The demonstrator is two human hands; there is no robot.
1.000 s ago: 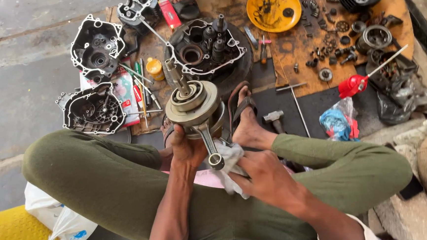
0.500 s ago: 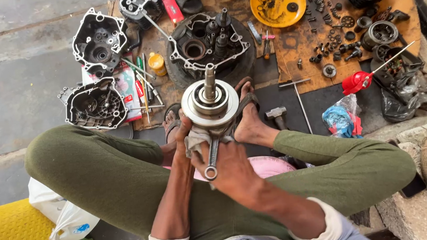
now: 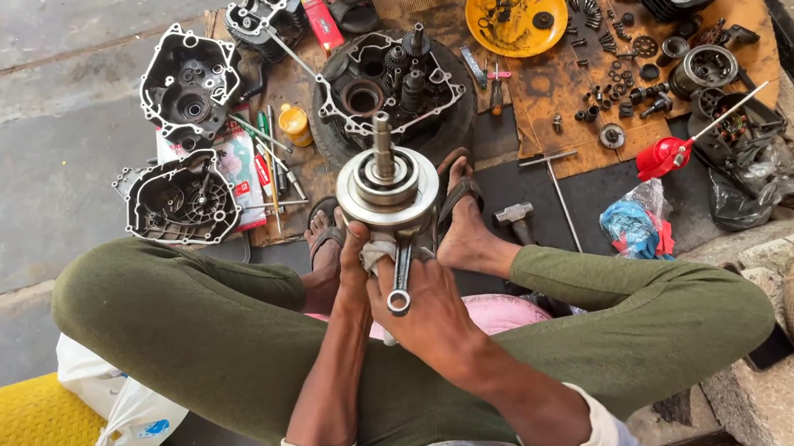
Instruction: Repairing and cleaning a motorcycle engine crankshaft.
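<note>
I sit cross-legged and hold a steel crankshaft [image 3: 388, 189] upright over my feet, its shaft pointing up and its connecting rod [image 3: 400, 282] hanging down toward me. My left hand [image 3: 355, 253] grips the underside of the round flywheel at the left. My right hand [image 3: 425, 304] wraps around the connecting rod with a pale rag [image 3: 379, 252] bunched against the metal. Both hands touch each other below the flywheel.
On the ground ahead lie an open engine crankcase [image 3: 389, 90], two black case covers [image 3: 188, 80] [image 3: 180, 199], a yellow bowl of small parts [image 3: 514, 9], a hammer [image 3: 514, 218], a T-handle wrench [image 3: 555, 181], a red oil can [image 3: 664, 156] and several loose gears and bolts. A white bag [image 3: 119, 405] sits by my left knee.
The crankshaft turned from tilted toward me to upright with its shaft pointing up. My hands shifted lower on the rod and the rag moved up under the flywheel.
</note>
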